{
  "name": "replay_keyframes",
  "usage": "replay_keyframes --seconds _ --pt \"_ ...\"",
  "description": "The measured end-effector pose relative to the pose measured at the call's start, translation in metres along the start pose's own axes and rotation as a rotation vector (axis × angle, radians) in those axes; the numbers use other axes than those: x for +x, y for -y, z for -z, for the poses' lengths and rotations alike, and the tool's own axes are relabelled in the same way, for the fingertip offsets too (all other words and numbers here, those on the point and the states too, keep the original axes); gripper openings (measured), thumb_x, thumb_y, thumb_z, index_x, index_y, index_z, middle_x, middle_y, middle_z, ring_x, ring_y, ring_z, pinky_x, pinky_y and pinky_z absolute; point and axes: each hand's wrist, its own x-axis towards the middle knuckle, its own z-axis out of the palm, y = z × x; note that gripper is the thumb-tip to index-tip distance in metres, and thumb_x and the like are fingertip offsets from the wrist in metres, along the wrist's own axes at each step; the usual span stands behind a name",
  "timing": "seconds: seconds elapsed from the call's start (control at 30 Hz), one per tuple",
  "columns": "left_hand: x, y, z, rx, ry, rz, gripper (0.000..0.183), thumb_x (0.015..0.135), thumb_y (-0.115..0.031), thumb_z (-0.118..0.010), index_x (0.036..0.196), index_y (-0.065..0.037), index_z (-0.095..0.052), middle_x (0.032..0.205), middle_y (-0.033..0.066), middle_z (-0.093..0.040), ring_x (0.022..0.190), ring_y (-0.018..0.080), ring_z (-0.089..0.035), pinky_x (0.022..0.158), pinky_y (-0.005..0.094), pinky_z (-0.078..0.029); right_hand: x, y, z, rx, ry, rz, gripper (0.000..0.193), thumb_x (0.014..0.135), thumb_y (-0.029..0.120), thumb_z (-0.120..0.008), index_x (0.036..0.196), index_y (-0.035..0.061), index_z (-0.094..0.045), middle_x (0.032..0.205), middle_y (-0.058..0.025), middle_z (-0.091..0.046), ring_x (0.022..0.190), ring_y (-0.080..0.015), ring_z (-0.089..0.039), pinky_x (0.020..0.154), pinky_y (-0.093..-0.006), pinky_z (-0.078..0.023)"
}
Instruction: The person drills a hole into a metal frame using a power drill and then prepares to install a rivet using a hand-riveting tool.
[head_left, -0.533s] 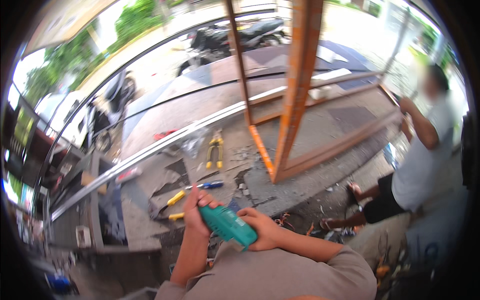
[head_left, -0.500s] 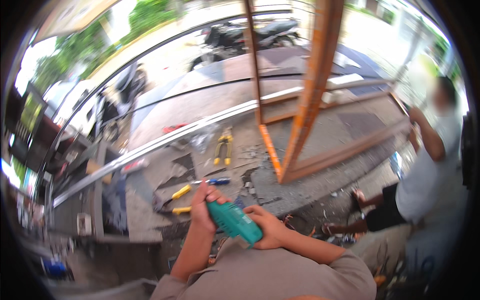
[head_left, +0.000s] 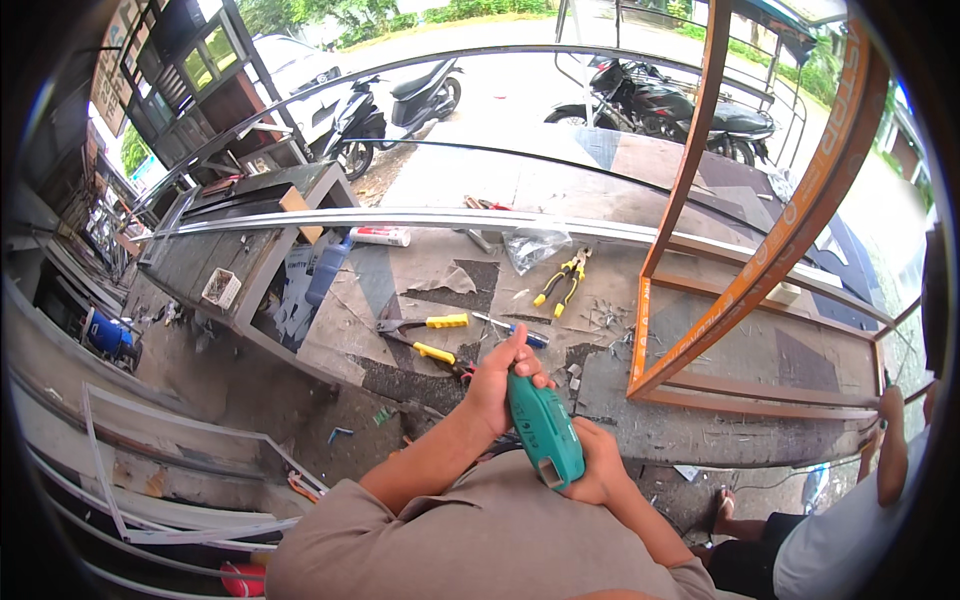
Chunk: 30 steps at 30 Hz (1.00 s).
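drill [head_left: 543, 428]: teal, over the lap, nose toward the surface [head_left: 700, 440] | left hand [head_left: 500, 375]: grip closed around its front, steadying | right hand [head_left: 597, 465]: grip wrapped on its rear | pliers [head_left: 425, 338]: yellow-handled, lying just ahead, within reach

The drill [head_left: 543, 428] has a smooth teal plastic shell with a slight sheen, gripped by both hands, left hand [head_left: 503, 378] and right hand [head_left: 598, 468]. Beyond the drill, the bench [head_left: 700, 350] is matt and rough, its grey top worn and patched, and the pliers [head_left: 563, 277] and cutters [head_left: 425, 338] on it show dull metal with glossy yellow plastic handles. Right of the drill stands a frame [head_left: 790, 230] of orange-painted metal, matt and rust-streaked; a long rail [head_left: 400, 218] of pale brushed metal crosses the bench.
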Motion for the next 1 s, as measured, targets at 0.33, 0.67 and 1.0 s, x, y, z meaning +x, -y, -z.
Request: replay_keyframes --seconds 0.33,0.67,1.0 --pt "-0.046 0.000 0.015 -0.082 -0.028 -0.123 0.042 0.098 -0.049 -0.061 0.070 -0.021 -0.046 0.059 -0.0069 -0.047 0.063 0.0161 -0.056 0.082 0.0395 -0.051 -0.003 0.019 -0.010 0.021 0.135 0.089 0.042 0.061 0.024 -0.081 0.097 0.0078 -0.066 0.088 -0.0120 -0.063 0.082 -0.0331 -0.063 0.073 -0.0413 -0.054" --pt "-0.136 0.015 0.048 -0.185 -0.152 -0.297 0.044 0.099 -0.049 -0.058 0.066 -0.022 -0.046 0.055 -0.0079 -0.048 0.059 0.0145 -0.055 0.080 0.0396 -0.051 -0.027 0.048 -0.050 0.106 0.360 0.152 0.043 0.064 0.027 -0.080 0.098 0.0064 -0.066 0.090 -0.0133 -0.063 0.086 -0.0333 -0.064 0.075 -0.0425 -0.054" --pt "-0.201 0.076 0.072 -0.323 -0.212 -0.239 0.045 0.099 -0.050 -0.057 0.066 -0.021 -0.047 0.055 -0.0074 -0.048 0.058 0.0145 -0.055 0.080 0.0398 -0.051 -0.100 0.082 -0.060 0.093 0.450 0.089 0.043 0.063 0.030 -0.081 0.094 0.0046 -0.065 0.089 -0.0128 -0.064 0.085 -0.0321 -0.065 0.075 -0.0418 -0.055"
